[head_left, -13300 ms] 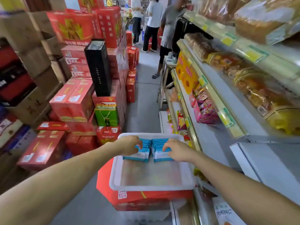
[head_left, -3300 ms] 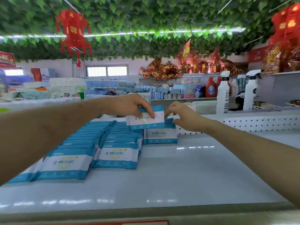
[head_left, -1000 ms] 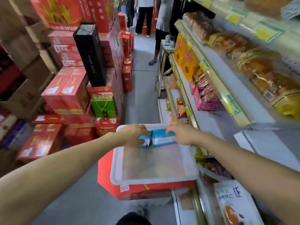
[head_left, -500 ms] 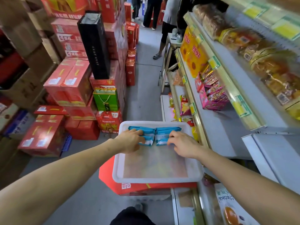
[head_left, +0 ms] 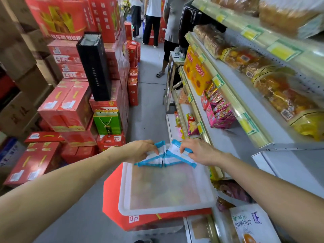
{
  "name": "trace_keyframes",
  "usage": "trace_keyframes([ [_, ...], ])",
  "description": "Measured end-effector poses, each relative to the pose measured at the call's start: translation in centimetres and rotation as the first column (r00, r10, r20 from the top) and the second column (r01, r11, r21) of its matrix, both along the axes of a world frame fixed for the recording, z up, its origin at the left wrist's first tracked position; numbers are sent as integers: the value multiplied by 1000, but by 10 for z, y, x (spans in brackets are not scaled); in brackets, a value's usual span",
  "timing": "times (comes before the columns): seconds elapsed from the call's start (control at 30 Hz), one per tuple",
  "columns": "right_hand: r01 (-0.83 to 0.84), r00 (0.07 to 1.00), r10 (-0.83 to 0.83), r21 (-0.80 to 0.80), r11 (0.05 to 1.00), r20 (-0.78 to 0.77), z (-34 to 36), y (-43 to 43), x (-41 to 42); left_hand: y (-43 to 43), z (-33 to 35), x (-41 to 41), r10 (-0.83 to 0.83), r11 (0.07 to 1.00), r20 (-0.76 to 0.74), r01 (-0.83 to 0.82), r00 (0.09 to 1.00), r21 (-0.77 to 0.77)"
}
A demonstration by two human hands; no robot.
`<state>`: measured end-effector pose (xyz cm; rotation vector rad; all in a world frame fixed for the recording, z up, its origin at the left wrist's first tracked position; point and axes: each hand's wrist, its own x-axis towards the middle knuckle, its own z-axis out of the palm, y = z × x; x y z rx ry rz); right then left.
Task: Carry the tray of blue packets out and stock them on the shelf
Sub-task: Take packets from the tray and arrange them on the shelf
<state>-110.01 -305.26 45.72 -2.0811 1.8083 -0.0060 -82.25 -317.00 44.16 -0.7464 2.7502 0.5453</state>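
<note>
Flat, soft white packets (head_left: 173, 158) edged in blue are pinched by the left hand (head_left: 140, 151) and the right hand (head_left: 201, 151) at the far end of a shallow translucent plastic tray (head_left: 166, 208), set on a red carton (head_left: 112, 193).

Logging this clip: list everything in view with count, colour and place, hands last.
tray: one, translucent white, centre foreground
red box: one, red, under tray
blue packets: two bunches, blue-white, over tray's far end
red cartons: many, red, stacked left
black box: one, black, upright among cartons
green bag: one, green, among cartons
shelves: several tiers, pale, right, holding snacks
people: three, aisle's far end
left hand: grips left bunch
right hand: grips right bunch
</note>
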Motion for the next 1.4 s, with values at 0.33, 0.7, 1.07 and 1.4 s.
trace_keyframes([
  [0.33,101,994,-100,-29,994,46,162,-29,-44,-60,166,-37,46,994,-234,-22,971,104],
  [0.7,205,975,-219,-256,945,-27,383,26,-99,-54,374,-125,-192,977,-341,213,920,25],
  [1.07,487,819,-567,-421,765,-84,488,233,-176,70,481,-295,-580,787,-432,612,690,-80],
  [1.4,769,515,-851,-382,512,-103,485,467,-183,267,485,-431,-805,485,-433,870,405,-89],
])
